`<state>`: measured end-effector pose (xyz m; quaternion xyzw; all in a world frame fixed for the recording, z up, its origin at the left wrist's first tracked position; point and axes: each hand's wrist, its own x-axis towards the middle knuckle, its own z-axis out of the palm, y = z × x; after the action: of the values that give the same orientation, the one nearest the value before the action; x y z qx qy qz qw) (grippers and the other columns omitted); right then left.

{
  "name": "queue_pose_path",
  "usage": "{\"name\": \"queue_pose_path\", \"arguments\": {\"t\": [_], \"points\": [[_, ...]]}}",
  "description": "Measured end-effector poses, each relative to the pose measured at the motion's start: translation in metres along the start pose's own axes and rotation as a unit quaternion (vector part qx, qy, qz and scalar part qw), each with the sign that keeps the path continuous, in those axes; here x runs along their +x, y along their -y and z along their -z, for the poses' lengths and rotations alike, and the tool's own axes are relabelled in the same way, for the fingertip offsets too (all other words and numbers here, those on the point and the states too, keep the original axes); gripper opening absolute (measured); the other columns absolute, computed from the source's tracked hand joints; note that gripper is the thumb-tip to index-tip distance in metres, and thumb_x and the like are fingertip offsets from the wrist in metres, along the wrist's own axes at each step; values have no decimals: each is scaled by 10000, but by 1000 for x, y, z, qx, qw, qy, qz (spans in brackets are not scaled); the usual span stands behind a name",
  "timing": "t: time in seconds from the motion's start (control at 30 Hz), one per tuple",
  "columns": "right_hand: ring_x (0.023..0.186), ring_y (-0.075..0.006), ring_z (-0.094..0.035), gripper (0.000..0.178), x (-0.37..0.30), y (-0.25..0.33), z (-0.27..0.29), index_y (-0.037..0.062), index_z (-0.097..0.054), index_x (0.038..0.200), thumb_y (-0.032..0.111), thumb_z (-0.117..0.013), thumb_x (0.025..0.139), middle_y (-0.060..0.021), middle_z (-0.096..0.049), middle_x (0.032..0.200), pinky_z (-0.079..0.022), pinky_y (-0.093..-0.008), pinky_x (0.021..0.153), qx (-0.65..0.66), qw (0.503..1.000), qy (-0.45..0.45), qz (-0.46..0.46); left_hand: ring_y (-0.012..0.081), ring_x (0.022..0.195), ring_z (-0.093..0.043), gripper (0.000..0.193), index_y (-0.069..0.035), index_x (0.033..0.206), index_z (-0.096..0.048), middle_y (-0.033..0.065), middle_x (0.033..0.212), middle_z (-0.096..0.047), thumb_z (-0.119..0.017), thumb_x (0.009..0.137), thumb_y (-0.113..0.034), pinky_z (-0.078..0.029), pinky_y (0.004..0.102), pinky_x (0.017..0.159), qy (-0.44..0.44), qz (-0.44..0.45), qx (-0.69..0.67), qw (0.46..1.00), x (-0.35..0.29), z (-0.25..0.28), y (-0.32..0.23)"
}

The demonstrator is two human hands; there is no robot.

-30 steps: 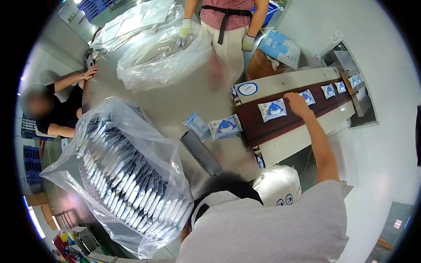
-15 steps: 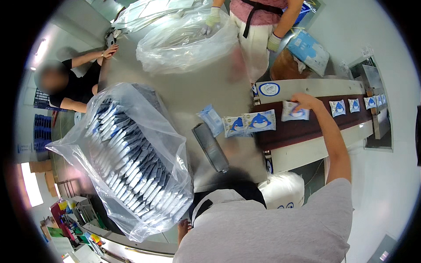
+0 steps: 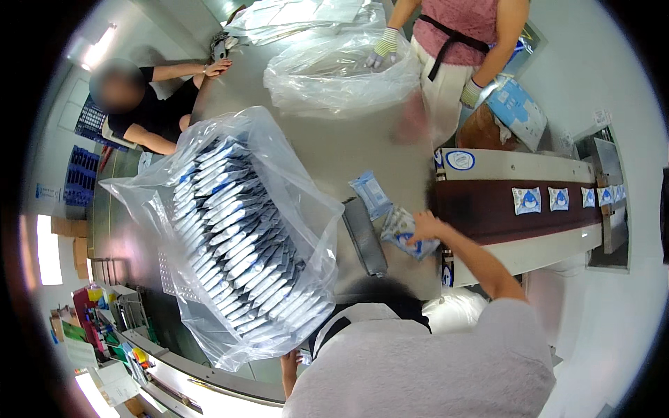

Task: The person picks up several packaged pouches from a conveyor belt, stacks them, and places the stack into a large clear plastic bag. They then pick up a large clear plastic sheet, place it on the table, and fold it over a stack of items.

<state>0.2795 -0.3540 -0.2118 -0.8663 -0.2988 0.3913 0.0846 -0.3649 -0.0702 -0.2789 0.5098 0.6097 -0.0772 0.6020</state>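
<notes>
My right hand (image 3: 429, 228) is closed over white and blue sealed packets (image 3: 408, 240) at the right part of the metal table. Beside them lies another light-blue packet (image 3: 371, 195), turned the other way up. A long dark grey block (image 3: 364, 237) rests just left of these. My left hand (image 3: 289, 365) hangs low by the table's near edge, mostly hidden; a small pale-blue thing (image 3: 304, 357) shows beside it, and I cannot tell whether it is held. Left on the table, a large clear plastic bag (image 3: 296, 174) contains stacked rows of packets (image 3: 240, 233).
A dark red conveyor belt (image 3: 481, 209) at the right carries several packets (image 3: 527, 200). Across the table, a gloved person (image 3: 456, 42) has one hand on another clear bag (image 3: 341, 83). A person in black (image 3: 157, 104) sits at the far left. A white sack (image 3: 453, 310) stands below the belt.
My right hand has come left from the belt onto the table with a packet, and the packets at the table's edge are now bunched under it. The view has shifted slightly.
</notes>
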Motion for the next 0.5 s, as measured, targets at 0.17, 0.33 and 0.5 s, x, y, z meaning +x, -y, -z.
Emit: {"name": "queue_pose_path", "arguments": {"t": [0.17, 0.33, 0.5], "points": [[1076, -387, -467, 961, -89, 53, -86, -71, -376, 1175, 414, -829, 480, -211, -503, 1115, -372, -456, 942, -127, 956, -265, 17, 176, 719, -627, 265, -32, 1083, -550, 86, 932, -634, -493, 919, -231, -506, 280, 585, -104, 9, -31, 994, 5, 54, -9], [956, -362, -571, 889, -71, 83, -35, -35, -360, 1171, 335, -829, 513, -216, -561, 1029, -469, -413, 819, 124, 976, -142, -112, 112, 659, -554, 192, -34, 936, -583, 47, 844, -618, -491, 919, -202, -451, 233, 563, -357, -422, 84, 829, 6, 219, -153], [909, -228, -605, 630, -101, 103, 64, -9, -459, 1122, 191, -793, 626, -122, -601, 986, -489, -330, 771, 499, 814, -267, 131, 225, 992, -560, 312, 47, 1110, -544, 111, 1071, -603, -549, 868, -149, -432, 322, 877, -339, -599, -26, 725, -122, 156, -472]]}}
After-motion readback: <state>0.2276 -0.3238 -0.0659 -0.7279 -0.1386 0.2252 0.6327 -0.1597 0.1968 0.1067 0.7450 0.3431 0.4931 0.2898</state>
